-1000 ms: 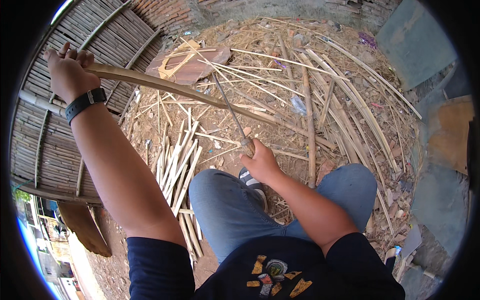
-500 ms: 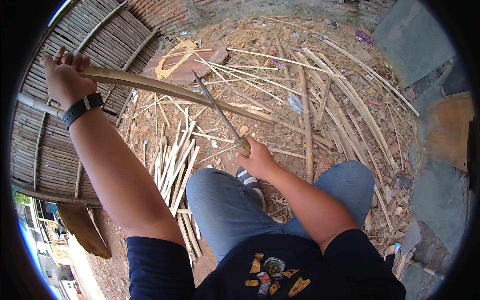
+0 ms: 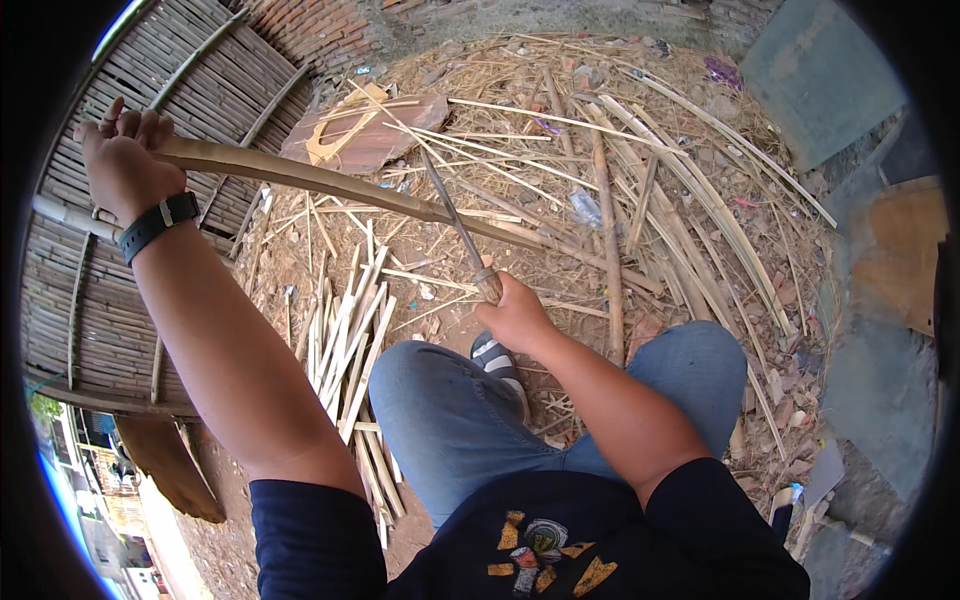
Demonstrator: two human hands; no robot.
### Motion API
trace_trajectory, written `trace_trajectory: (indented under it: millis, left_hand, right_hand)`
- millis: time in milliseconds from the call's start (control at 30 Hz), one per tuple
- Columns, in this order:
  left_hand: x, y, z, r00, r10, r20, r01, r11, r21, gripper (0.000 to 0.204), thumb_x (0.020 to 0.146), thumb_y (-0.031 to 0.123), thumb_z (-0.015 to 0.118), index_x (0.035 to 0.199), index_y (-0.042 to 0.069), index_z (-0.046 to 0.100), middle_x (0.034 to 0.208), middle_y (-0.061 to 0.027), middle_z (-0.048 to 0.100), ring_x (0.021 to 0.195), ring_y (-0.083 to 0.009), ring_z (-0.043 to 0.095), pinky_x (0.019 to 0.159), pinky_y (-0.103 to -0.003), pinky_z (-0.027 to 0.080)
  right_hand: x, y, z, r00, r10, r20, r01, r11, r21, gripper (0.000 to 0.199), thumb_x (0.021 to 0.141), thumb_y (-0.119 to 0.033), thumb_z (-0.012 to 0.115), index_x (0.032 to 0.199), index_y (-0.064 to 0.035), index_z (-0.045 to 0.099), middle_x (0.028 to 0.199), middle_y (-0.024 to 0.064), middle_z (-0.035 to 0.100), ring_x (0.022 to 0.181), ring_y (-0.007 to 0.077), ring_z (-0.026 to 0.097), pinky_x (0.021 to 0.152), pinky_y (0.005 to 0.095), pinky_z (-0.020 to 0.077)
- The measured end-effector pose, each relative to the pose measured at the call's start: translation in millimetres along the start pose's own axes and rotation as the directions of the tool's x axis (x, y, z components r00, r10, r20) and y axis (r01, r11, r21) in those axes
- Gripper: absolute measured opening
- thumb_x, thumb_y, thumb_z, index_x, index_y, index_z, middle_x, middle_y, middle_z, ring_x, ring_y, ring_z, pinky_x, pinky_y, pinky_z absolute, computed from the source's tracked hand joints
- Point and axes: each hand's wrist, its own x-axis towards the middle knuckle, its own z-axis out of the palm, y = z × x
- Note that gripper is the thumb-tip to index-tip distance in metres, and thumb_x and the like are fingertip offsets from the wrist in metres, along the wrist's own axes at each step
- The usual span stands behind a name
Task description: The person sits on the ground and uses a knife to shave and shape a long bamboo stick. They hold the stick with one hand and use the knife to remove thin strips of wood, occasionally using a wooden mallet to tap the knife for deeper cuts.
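My left hand (image 3: 128,165), with a dark watch on the wrist, is raised at the far left and closed round the end of a long split bamboo strip (image 3: 300,178). The strip slopes down to the right across the view. My right hand (image 3: 515,315) grips the wooden handle of a long, narrow-bladed knife (image 3: 455,220) in front of my knees. Its blade points up and away to the left and crosses the strip near the strip's lower right part. From this angle I cannot tell how deeply the blade sits in the bamboo.
A pile of pale split sticks (image 3: 350,330) lies left of my knee. Long bamboo lengths (image 3: 700,200) and poles cover the ground to the right. A reddish board (image 3: 370,135) lies ahead. A bamboo slat wall (image 3: 100,300) stands left, grey sheets (image 3: 825,80) at right.
The knife has turned slightly more upright, its tip shifting right. My left hand and the strip have moved a little to the left.
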Motion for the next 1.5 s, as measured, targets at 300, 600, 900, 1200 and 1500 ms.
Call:
trace_trajectory:
  millis: [300, 600, 900, 1200, 1500]
  left_hand:
    - [2, 1, 0, 0.996, -0.001, 0.084, 0.004, 1.000, -0.027, 0.042, 0.106, 0.034, 0.030, 0.100, -0.003, 0.050, 0.068, -0.0029, 0.037, 0.057, -0.0148, 0.036, 0.056, -0.028, 0.039]
    - [2, 0, -6, 0.962, 0.027, 0.270, 0.011, 0.990, -0.139, 0.033, 0.104, 0.031, 0.038, 0.093, 0.000, 0.047, 0.067, -0.0021, 0.033, 0.058, -0.0145, 0.030, 0.055, -0.029, 0.031]
    - [15, 10, -74, 0.733, 0.060, 0.678, 0.320, 0.849, -0.421, 0.022, 0.088, 0.024, 0.065, 0.091, 0.007, 0.051, 0.064, 0.0025, 0.036, 0.058, -0.0108, 0.032, 0.059, -0.028, 0.029]
    - [4, 10, -98, 0.715, 0.087, 0.694, 0.384, 0.781, -0.493, 0.021, 0.083, 0.026, 0.073, 0.090, 0.013, 0.057, 0.059, 0.0073, 0.040, 0.051, -0.0072, 0.032, 0.054, -0.026, 0.028]
    - [-11, 11, -88, 0.686, 0.102, 0.721, 0.407, 0.767, -0.496, 0.020, 0.087, 0.028, 0.070, 0.090, 0.014, 0.057, 0.059, 0.0068, 0.039, 0.053, -0.0077, 0.033, 0.057, -0.025, 0.032]
  right_hand:
    - [-2, -4, -2, 1.000, 0.008, -0.025, -0.008, 1.000, -0.009, 0.045, 0.078, -0.022, 0.068, 0.115, 0.0000, 0.057, 0.079, 0.0191, 0.064, 0.075, 0.0316, 0.066, 0.067, 0.0407, 0.0496]
    - [1, 4, -6, 1.000, -0.021, -0.008, 0.021, 0.999, -0.032, 0.048, 0.080, -0.023, 0.068, 0.117, 0.0052, 0.055, 0.089, 0.0239, 0.066, 0.082, 0.0361, 0.066, 0.075, 0.0415, 0.0499]
    - [-12, -38, -18, 0.967, -0.200, 0.159, 0.210, 0.976, -0.054, 0.045, 0.082, -0.022, 0.069, 0.115, 0.0046, 0.056, 0.073, 0.0200, 0.063, 0.068, 0.0329, 0.063, 0.066, 0.0412, 0.0478]
    - [-15, -52, -33, 0.937, -0.199, 0.289, 0.227, 0.971, -0.068, 0.045, 0.082, -0.021, 0.070, 0.116, 0.0048, 0.056, 0.082, 0.0195, 0.065, 0.073, 0.0228, 0.063, 0.067, 0.0358, 0.0481]
    - [-23, -61, -29, 0.928, -0.253, 0.273, 0.269, 0.963, -0.022, 0.054, 0.084, -0.022, 0.070, 0.126, 0.0081, 0.052, 0.076, 0.0156, 0.064, 0.067, 0.0209, 0.061, 0.064, 0.0349, 0.0473]
